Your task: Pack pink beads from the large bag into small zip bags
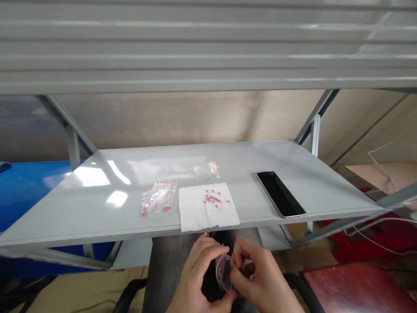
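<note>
the left hand (194, 278) and right hand (259, 278) pinch a small zip bag (223, 274) together; the pink beads (212, 199) are not inside yet, they lie on white tissue (197, 216) on the table (60, 216).

Black smartphone (281, 194) — on grey metal shelf (67, 221)

A plain workroom, grey steel shelving (204, 47), beige board wall (180, 118)

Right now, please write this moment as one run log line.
left hand: holds clear zip bag | right hand: holds same bag | shelf: pink beads on white tissue, two bags, black phone
</note>
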The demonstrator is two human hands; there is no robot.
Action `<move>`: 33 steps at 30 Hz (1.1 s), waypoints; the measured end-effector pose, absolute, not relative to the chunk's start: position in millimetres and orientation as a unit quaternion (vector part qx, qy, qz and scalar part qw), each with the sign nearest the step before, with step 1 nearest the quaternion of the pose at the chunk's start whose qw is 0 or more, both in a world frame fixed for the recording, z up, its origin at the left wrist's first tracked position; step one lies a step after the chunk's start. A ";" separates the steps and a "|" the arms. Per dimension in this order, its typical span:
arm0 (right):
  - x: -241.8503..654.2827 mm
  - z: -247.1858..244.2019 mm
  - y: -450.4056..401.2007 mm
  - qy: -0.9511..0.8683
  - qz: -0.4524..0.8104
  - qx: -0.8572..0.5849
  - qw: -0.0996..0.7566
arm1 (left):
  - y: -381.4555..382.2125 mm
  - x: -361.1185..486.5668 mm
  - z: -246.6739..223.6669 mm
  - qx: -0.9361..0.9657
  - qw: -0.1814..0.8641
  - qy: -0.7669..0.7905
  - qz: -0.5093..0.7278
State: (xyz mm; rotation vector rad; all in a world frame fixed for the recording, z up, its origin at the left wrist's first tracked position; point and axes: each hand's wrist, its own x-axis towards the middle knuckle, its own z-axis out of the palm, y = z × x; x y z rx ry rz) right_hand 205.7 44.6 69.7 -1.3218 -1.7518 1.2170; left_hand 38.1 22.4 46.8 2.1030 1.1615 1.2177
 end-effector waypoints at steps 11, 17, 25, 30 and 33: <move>210.6 85.9 42.7 -0.704 0.439 -0.423 0.364 | 28.9 36.4 22.6 0.567 0.477 0.376 0.556; 215.3 102.4 44.0 -0.816 0.341 -0.357 0.300 | 29.7 41.6 23.6 0.433 0.674 0.298 0.519; 219.9 98.1 48.6 -0.827 0.357 -0.340 0.270 | 32.5 33.0 26.8 0.447 0.719 0.256 0.467; 221.6 99.7 48.4 -0.830 0.375 -0.347 0.222 | 32.3 28.8 23.4 0.499 0.695 0.257 0.449; 220.6 103.2 49.0 -0.843 0.367 -0.351 0.177 | 30.5 29.3 21.1 0.530 0.671 0.275 0.438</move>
